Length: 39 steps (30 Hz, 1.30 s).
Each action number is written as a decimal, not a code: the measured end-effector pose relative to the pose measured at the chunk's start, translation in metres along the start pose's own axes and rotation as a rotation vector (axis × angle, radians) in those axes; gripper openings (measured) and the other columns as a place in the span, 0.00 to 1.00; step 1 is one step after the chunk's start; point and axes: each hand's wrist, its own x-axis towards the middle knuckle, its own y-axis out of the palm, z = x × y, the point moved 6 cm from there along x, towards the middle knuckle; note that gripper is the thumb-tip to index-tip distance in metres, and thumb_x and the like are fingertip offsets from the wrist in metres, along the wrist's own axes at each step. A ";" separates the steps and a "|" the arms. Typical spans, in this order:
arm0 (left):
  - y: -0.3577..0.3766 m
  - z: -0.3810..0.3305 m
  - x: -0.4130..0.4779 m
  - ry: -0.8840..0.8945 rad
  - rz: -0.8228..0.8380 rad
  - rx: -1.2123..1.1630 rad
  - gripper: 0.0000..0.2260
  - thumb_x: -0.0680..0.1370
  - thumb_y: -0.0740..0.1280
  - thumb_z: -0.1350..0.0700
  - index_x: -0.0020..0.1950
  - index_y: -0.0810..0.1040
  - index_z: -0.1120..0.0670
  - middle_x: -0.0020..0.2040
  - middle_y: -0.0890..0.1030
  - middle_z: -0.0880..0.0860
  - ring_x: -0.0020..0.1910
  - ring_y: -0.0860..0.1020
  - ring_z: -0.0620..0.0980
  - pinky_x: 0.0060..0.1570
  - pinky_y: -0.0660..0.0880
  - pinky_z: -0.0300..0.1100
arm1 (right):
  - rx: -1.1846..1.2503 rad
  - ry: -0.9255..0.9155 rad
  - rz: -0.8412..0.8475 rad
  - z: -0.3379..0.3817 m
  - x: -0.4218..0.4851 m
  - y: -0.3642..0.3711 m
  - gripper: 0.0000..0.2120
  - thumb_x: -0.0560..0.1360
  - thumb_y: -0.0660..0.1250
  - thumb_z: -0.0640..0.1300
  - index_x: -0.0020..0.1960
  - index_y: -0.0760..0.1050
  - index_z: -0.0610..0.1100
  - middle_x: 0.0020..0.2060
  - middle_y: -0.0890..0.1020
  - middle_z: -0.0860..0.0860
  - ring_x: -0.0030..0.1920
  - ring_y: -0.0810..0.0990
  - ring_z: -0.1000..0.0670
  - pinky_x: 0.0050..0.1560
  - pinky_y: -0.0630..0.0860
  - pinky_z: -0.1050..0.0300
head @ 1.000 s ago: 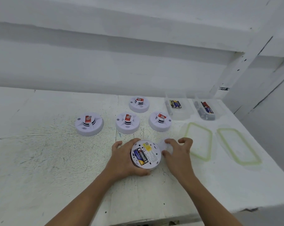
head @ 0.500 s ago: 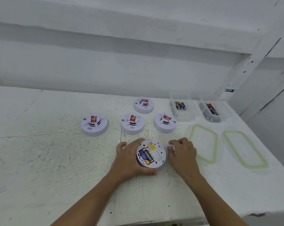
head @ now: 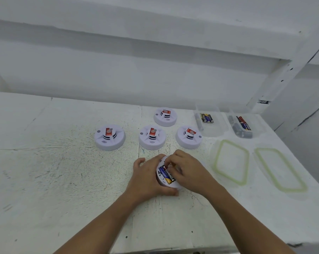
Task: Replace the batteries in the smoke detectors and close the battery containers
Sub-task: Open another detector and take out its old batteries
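An overturned white smoke detector (head: 163,182) lies on the table near the front, its battery bay open with batteries (head: 167,176) inside. My left hand (head: 147,178) grips the detector's left side and rim. My right hand (head: 189,171) reaches over the bay from the right, its curled fingertips pinching the far end of a battery. Beyond it, a clear container (head: 212,132) holds a few blue batteries (head: 207,118), and a second clear container (head: 255,132) holds red and black batteries (head: 244,123).
Several more white smoke detectors stand dome-up behind my hands: one (head: 109,137) at left, one (head: 152,137) in the middle, one (head: 189,136) at right, and one (head: 165,116) further back. Two clear lids with green seals (head: 217,156) (head: 267,170) lie flat to the right. A white wall rises behind the table.
My right hand left the spot beside the detector and came over the open bay onto the batteries. My left hand kept its hold on the detector.
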 end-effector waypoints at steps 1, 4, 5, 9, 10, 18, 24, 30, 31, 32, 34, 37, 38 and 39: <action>0.000 0.001 0.000 -0.002 -0.003 0.007 0.37 0.55 0.72 0.28 0.60 0.63 0.34 0.50 0.74 0.31 0.52 0.71 0.27 0.70 0.55 0.48 | -0.021 -0.009 -0.005 0.001 0.000 0.000 0.06 0.76 0.62 0.43 0.50 0.76 0.47 0.41 0.73 0.54 0.41 0.71 0.56 0.38 0.65 0.70; 0.000 0.002 0.001 -0.008 -0.010 0.019 0.37 0.55 0.72 0.28 0.60 0.66 0.37 0.49 0.74 0.31 0.50 0.71 0.27 0.70 0.55 0.48 | -0.067 -0.034 -0.002 0.004 0.003 0.002 0.06 0.75 0.61 0.44 0.49 0.75 0.48 0.39 0.72 0.54 0.38 0.70 0.55 0.35 0.66 0.64; 0.000 0.001 0.001 -0.008 -0.013 0.018 0.36 0.55 0.72 0.29 0.59 0.67 0.38 0.48 0.75 0.32 0.50 0.71 0.27 0.69 0.56 0.48 | -0.074 -0.034 -0.004 0.004 0.004 0.003 0.06 0.74 0.61 0.44 0.49 0.75 0.48 0.38 0.72 0.55 0.38 0.70 0.54 0.35 0.66 0.63; -0.001 0.001 0.001 -0.025 -0.034 0.004 0.35 0.55 0.73 0.30 0.57 0.68 0.39 0.46 0.77 0.34 0.50 0.73 0.29 0.69 0.56 0.46 | -0.106 -0.045 0.009 0.003 0.007 0.005 0.08 0.71 0.59 0.45 0.48 0.74 0.47 0.37 0.72 0.56 0.37 0.70 0.53 0.34 0.65 0.63; -0.001 0.000 0.001 -0.031 -0.035 0.000 0.34 0.55 0.73 0.30 0.57 0.69 0.39 0.46 0.77 0.34 0.50 0.73 0.30 0.69 0.56 0.46 | -0.097 -0.039 0.013 0.002 0.008 0.005 0.08 0.71 0.58 0.45 0.48 0.74 0.47 0.37 0.73 0.55 0.37 0.71 0.53 0.34 0.67 0.61; 0.002 0.003 0.005 -0.092 -0.036 -0.007 0.32 0.54 0.74 0.30 0.52 0.69 0.39 0.43 0.78 0.34 0.47 0.75 0.30 0.69 0.54 0.46 | -0.079 -0.034 0.119 -0.001 0.020 0.008 0.06 0.67 0.54 0.47 0.42 0.66 0.48 0.35 0.73 0.53 0.36 0.71 0.50 0.31 0.63 0.59; 0.000 -0.002 0.006 -0.108 -0.037 -0.020 0.30 0.55 0.76 0.33 0.51 0.68 0.37 0.43 0.78 0.33 0.49 0.74 0.29 0.70 0.52 0.45 | 0.021 -0.077 0.107 0.003 0.016 0.001 0.05 0.70 0.58 0.46 0.40 0.61 0.49 0.31 0.71 0.53 0.33 0.70 0.50 0.32 0.67 0.55; -0.001 -0.004 0.007 -0.135 -0.017 0.004 0.37 0.53 0.75 0.31 0.58 0.64 0.34 0.47 0.77 0.31 0.56 0.66 0.23 0.72 0.51 0.47 | 0.309 0.098 0.065 -0.007 0.008 -0.010 0.08 0.71 0.67 0.42 0.42 0.66 0.48 0.30 0.73 0.54 0.30 0.71 0.56 0.31 0.70 0.59; -0.001 -0.004 0.008 -0.147 -0.014 0.005 0.40 0.53 0.76 0.32 0.61 0.64 0.34 0.47 0.77 0.30 0.56 0.63 0.20 0.72 0.51 0.46 | 0.425 0.180 0.072 -0.015 0.011 -0.014 0.09 0.71 0.68 0.41 0.42 0.67 0.47 0.31 0.75 0.55 0.30 0.73 0.58 0.31 0.71 0.61; -0.001 -0.005 0.007 -0.156 -0.014 0.002 0.41 0.53 0.77 0.32 0.61 0.64 0.35 0.48 0.77 0.30 0.56 0.59 0.18 0.72 0.51 0.45 | 0.556 0.259 0.082 -0.022 0.014 -0.019 0.09 0.72 0.68 0.39 0.43 0.68 0.46 0.32 0.77 0.54 0.31 0.75 0.57 0.31 0.72 0.61; -0.003 -0.007 0.007 -0.162 -0.012 -0.006 0.39 0.53 0.79 0.35 0.59 0.64 0.33 0.48 0.75 0.30 0.54 0.55 0.15 0.70 0.51 0.43 | 0.843 0.392 0.085 -0.038 0.025 -0.034 0.09 0.73 0.67 0.34 0.44 0.67 0.43 0.32 0.79 0.48 0.31 0.78 0.50 0.30 0.75 0.58; -0.003 -0.011 0.007 -0.152 -0.023 -0.011 0.35 0.54 0.80 0.37 0.54 0.64 0.29 0.47 0.75 0.28 0.54 0.52 0.14 0.67 0.52 0.41 | 1.020 0.518 -0.066 -0.074 0.048 -0.072 0.11 0.73 0.64 0.29 0.44 0.67 0.42 0.30 0.77 0.42 0.29 0.77 0.46 0.27 0.75 0.58; -0.002 -0.012 0.008 -0.157 -0.020 -0.010 0.35 0.53 0.80 0.36 0.54 0.64 0.28 0.48 0.76 0.27 0.54 0.51 0.15 0.66 0.53 0.41 | 0.989 0.529 -0.129 -0.088 0.057 -0.087 0.10 0.73 0.64 0.29 0.44 0.67 0.43 0.30 0.76 0.41 0.28 0.77 0.46 0.27 0.76 0.58; -0.001 -0.011 0.008 -0.162 -0.015 -0.003 0.36 0.53 0.79 0.35 0.54 0.63 0.26 0.51 0.74 0.25 0.56 0.52 0.16 0.66 0.53 0.41 | 0.930 0.533 -0.187 -0.103 0.067 -0.101 0.10 0.73 0.64 0.30 0.44 0.68 0.43 0.31 0.76 0.42 0.28 0.76 0.46 0.28 0.78 0.56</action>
